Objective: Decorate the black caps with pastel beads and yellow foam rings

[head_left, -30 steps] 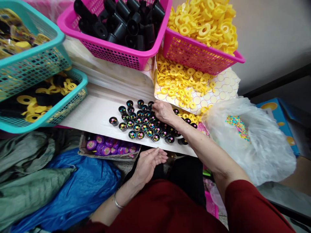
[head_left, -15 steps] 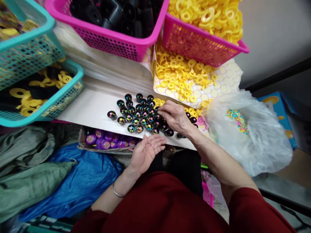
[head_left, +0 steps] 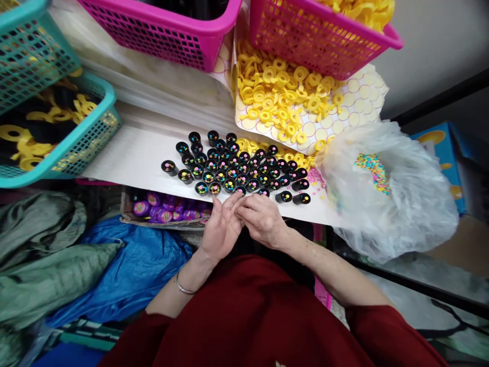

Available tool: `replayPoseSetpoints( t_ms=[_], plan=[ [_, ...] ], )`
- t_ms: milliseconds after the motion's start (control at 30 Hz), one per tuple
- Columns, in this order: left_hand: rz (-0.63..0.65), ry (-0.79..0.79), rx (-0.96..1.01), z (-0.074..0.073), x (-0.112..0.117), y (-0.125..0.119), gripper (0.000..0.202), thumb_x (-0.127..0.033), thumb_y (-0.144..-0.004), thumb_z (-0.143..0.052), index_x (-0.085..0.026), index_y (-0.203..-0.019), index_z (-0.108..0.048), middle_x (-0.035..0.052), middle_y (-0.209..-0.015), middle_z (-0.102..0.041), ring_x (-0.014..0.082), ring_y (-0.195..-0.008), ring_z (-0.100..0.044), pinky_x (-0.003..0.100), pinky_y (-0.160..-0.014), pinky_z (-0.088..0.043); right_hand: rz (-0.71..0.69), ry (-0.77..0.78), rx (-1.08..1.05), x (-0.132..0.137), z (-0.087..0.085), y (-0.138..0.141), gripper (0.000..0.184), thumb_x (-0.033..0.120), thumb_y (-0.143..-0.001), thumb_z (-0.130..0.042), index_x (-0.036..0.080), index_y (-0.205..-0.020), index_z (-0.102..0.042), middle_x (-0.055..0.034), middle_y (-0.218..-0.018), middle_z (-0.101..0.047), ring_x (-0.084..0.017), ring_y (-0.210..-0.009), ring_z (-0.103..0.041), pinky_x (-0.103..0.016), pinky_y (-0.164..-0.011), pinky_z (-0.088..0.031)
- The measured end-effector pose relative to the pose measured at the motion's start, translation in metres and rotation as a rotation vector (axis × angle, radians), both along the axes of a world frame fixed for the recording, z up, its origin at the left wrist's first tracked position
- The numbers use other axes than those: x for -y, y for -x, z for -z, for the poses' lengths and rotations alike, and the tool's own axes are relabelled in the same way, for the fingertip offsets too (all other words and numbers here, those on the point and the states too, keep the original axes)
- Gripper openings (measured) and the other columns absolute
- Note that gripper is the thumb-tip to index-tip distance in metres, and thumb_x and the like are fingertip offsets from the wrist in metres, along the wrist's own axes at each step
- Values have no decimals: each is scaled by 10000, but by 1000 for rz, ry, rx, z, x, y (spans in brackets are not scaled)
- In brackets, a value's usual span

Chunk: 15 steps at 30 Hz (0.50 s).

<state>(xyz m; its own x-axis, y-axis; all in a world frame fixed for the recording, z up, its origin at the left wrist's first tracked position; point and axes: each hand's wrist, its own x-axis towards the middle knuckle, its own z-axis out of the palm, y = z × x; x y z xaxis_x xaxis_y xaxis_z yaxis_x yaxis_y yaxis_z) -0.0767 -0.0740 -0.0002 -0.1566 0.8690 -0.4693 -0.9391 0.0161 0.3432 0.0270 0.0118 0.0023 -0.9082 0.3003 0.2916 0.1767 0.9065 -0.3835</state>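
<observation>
My left hand point(head_left: 222, 229) is palm up with its fingers stretched out, just in front of the white board's near edge. My right hand point(head_left: 262, 219) has its fingertips pinched together against the fingers of my left hand; what they hold, if anything, is hidden. Beyond both hands stands a cluster of small black cups point(head_left: 220, 176), upright, with coloured candy beads inside. A black cup point(head_left: 240, 190) at the near edge is partly covered by my left fingertips.
A plastic bag point(head_left: 412, 204) at the right holds many-coloured beads point(head_left: 376, 173). Behind lie yellow ring pieces point(head_left: 282, 86), below a pink basket point(head_left: 305, 38). Teal baskets point(head_left: 91, 122) stand at the left. A carton of purple containers point(head_left: 164, 209) sits below the board's edge.
My right hand has come back from among the cups to my left hand, and its fingertips now meet the left fingers. The camera view has shifted slightly.
</observation>
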Motion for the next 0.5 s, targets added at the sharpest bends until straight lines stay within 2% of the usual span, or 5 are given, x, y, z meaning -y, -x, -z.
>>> replayPoseSetpoints(
  t_ms=[133,233,333,500],
  plan=[
    [-17,54,4,4,0,-3,529,-564,-870,-444,-121,-1078,-646,119,-1058,-670,219,-1121,-575,323,-956,-453,-14,-189,-42,6,5,1,263,163,-906,-415,156,-802,-657,-73,-744,-594,-184,-757,-491,-334,-671,-359],
    [-54,135,-33,7,0,-7,409,-467,-877,-496,-107,-903,-689,95,-885,-697,179,-930,-642,283,-861,-494,19,-271,-86,8,10,-2,275,159,-911,-403,169,-768,-638,-66,-703,-571,-176,-692,-455,-342,-624,-314],
    [-86,160,-84,7,2,-12,347,-413,-855,-555,-106,-775,-694,81,-785,-696,163,-835,-658,276,-823,-508,11,-262,-111,8,12,-6,249,155,-909,-411,174,-783,-625,-67,-714,-567,-173,-673,-438,-348,-604,-275],
    [-89,134,-166,3,4,-15,360,-441,-822,-593,-102,-795,-711,110,-840,-714,205,-936,-659,308,-855,-506,21,-209,-126,11,17,-13,216,141,-906,-422,180,-838,-624,-68,-759,-591,-175,-712,-463,-343,-630,-290]
  ],
)
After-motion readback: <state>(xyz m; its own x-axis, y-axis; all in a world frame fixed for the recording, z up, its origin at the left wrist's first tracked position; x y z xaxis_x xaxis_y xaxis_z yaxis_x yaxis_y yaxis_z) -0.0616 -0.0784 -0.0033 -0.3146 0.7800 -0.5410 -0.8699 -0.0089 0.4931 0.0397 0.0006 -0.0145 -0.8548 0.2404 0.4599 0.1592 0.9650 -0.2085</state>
